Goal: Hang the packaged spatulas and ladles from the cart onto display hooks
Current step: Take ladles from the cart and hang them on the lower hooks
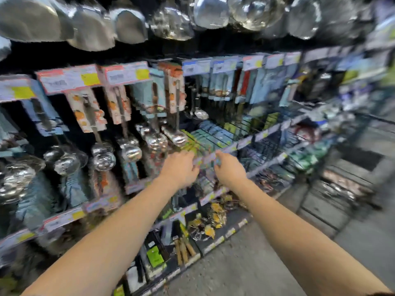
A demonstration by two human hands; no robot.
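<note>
- Shop aisle: grey floor (pixel 235 263) on the right, a tall rack of shelves (pixel 263 133) with price tags on the left.
- Up top, a row of shiny pots (pixel 89 28), all blurred.
- On hooks at the left, ladles (pixel 102 159) in card packs (pixel 85 110), bowls down, side by side.
- No cart in view.
- Left grip (pixel 179 169) and right grip (pixel 229 169) both stretched out in front, near each other at a shelf edge, just right of the ladles.
- Between them, a pale strip (pixel 206 159): maybe the top of a pack, maybe a price rail. Too blurred to say.
- Fingers of both bent in toward the strip. Cannot tell if pinching it or only touching it.
- Likely step: fitting a pack onto a hook, or making room for one.
- Probably light to lift, with most of the weight down in the bowl, so likely to swing.
- Stiff metal handle, but thin card, easy to bend or tear at the hole.
- Wrap likely slippery.
- Best hold: top of the card by the hole with one grip, handle kept steady with the other.
- Risk: bumping the next ladles off their hooks.
</note>
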